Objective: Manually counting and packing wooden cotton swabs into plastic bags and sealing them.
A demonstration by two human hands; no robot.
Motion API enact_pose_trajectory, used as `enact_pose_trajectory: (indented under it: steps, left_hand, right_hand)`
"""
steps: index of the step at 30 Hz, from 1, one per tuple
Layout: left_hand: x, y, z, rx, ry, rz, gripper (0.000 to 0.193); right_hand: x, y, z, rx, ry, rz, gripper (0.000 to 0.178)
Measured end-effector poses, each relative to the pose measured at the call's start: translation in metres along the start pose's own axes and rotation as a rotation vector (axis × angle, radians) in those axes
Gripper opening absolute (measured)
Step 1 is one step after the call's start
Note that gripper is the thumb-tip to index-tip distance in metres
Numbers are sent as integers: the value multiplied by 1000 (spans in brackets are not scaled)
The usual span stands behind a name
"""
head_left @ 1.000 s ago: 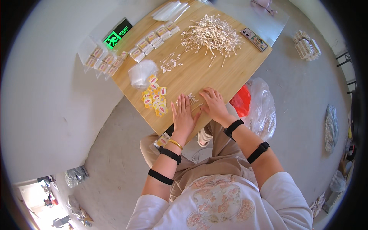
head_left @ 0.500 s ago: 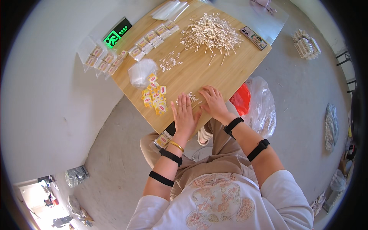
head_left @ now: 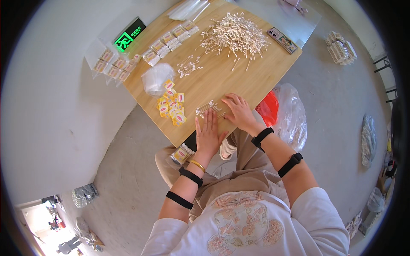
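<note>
A small bunch of cotton swabs (head_left: pixel 208 107) lies near the front edge of the wooden table (head_left: pixel 247 79). My left hand (head_left: pixel 208 133) rests flat with its fingers stretched out, the tips against the near side of the bunch. At the bunch's right end is my right hand (head_left: pixel 240 112), its fingers bent and apart, the tips down by the tabletop. A second, looser group of swabs (head_left: pixel 188 67) lies farther off. Beyond it rises a large heap of swabs (head_left: pixel 235 36). Yellow and white cards (head_left: pixel 171 104) are piled left of my left hand.
Clear plastic bags (head_left: pixel 157 80) lie behind the cards. Filled swab packs (head_left: pixel 169 40) line the left edge, near a green exit sign (head_left: pixel 129 35). A phone (head_left: pixel 282 40) lies at the right edge. Red and clear bags (head_left: pixel 290 117) stand beside the table. Another swab pack (head_left: pixel 183 153) sits by my knee.
My left hand has drawn slightly back toward me and to the right, so more of the small swab bunch shows. My right hand has barely moved.
</note>
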State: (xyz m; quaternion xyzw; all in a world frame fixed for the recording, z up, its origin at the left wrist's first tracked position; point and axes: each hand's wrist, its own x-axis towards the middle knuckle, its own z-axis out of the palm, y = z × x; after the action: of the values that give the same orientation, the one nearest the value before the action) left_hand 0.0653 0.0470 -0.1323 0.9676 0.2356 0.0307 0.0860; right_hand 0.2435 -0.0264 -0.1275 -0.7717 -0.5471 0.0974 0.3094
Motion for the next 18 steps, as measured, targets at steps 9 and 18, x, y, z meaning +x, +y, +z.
enact_pose_trajectory:
  steps: [9,18]
  left_hand:
    - [3,-5,-5,15,17,-15,88]
    - [-2,-4,-6,13,8,-21,83]
  right_hand:
    - [3,2,-1,76,35,-3,39]
    - [31,-1,10,-16,-45,-40,8]
